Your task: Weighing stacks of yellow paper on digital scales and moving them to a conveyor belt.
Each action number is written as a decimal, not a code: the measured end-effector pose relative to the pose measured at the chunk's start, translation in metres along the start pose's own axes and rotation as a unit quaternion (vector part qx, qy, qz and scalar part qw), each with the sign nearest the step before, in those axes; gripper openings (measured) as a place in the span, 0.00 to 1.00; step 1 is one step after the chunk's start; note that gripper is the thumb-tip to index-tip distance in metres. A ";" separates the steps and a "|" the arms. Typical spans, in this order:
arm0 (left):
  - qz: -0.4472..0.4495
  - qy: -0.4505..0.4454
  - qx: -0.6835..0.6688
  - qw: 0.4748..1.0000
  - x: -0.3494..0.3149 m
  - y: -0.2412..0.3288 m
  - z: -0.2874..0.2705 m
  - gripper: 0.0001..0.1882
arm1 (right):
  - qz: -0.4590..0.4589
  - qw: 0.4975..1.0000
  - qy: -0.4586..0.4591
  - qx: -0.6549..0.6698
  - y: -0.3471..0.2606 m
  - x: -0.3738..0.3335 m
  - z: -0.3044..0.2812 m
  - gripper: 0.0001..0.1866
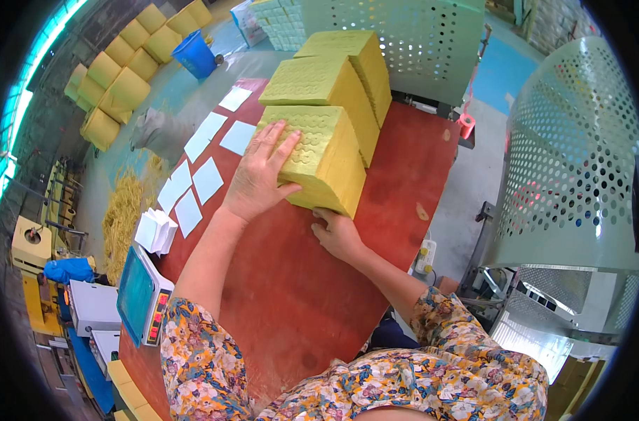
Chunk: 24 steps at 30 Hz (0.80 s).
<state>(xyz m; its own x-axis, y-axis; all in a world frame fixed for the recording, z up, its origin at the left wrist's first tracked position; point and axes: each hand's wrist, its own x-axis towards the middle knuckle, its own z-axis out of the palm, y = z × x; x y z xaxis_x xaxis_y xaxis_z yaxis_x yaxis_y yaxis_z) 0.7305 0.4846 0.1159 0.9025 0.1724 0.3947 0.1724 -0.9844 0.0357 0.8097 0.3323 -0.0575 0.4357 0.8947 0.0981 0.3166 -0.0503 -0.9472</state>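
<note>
A thick block of stacked yellow paper (319, 151) with an embossed top stands on the red table (284, 281) in front of me. Across its left top edge my left hand (257, 177) lies with fingers spread, the thumb near the block's near edge. My right hand (339, 235) is at the block's near lower corner; its fingers are curled against the edge, and the fingertips are partly hidden. Behind this block, touching or almost touching it, stand more yellow paper stacks (312, 81) in a row.
White paper sheets (208, 180) and a small white stack (156, 231) lie along the table's left side, near a scale (138, 298). A perforated metal guard (565, 154) stands at right, a green perforated panel (417, 49) behind. Yellow bundles (119, 88) and a blue bin (195, 54) are far left.
</note>
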 end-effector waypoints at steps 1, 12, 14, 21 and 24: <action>0.003 -0.002 0.000 1.000 0.001 -0.004 0.001 0.54 | 0.034 0.998 -0.033 0.031 -0.002 0.005 -0.001 0.22; -0.070 0.002 0.118 0.991 0.012 0.014 0.004 0.56 | 0.109 0.975 -0.111 0.159 0.000 0.011 -0.021 0.29; -0.100 0.029 0.104 0.989 0.004 0.026 0.005 0.56 | 0.094 0.976 -0.112 0.162 0.012 0.009 -0.022 0.26; -0.236 0.097 0.004 0.967 -0.148 0.118 -0.005 0.45 | -0.075 0.993 -0.080 0.036 -0.006 -0.043 0.014 0.12; -0.309 0.103 -0.067 0.943 -0.219 0.186 -0.008 0.40 | 0.057 0.971 -0.163 0.165 -0.019 -0.099 0.009 0.10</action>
<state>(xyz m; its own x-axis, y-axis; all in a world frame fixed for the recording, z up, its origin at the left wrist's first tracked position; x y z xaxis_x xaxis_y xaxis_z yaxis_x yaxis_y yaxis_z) 0.5616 0.2639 0.0438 0.5476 0.7179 0.4298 0.5763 -0.6960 0.4283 0.7534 0.2490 -0.0518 0.1446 0.9874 -0.0641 -0.0280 -0.0606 -0.9978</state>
